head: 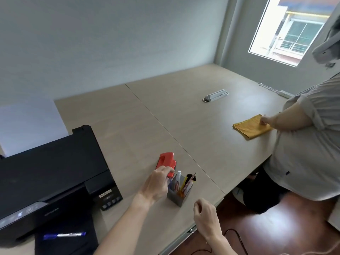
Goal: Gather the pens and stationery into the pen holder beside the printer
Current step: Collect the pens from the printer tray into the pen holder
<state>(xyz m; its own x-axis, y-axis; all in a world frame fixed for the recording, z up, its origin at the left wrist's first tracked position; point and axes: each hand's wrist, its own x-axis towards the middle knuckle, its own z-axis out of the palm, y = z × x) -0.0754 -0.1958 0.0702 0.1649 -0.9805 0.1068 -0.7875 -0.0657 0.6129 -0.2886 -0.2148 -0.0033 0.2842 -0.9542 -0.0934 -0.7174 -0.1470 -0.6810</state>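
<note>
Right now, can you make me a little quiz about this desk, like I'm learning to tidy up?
1. True or false: the blue marker is already in the pen holder.
2. Which hand is at the pen holder's rim? A) left hand B) right hand
3. What red thing sits just behind the pen holder?

Key:
1. False; it lies on the printer's front tray.
2. A; the right hand hangs loosely curled near the desk edge, holding nothing visible.
3. The hole punch.
</note>
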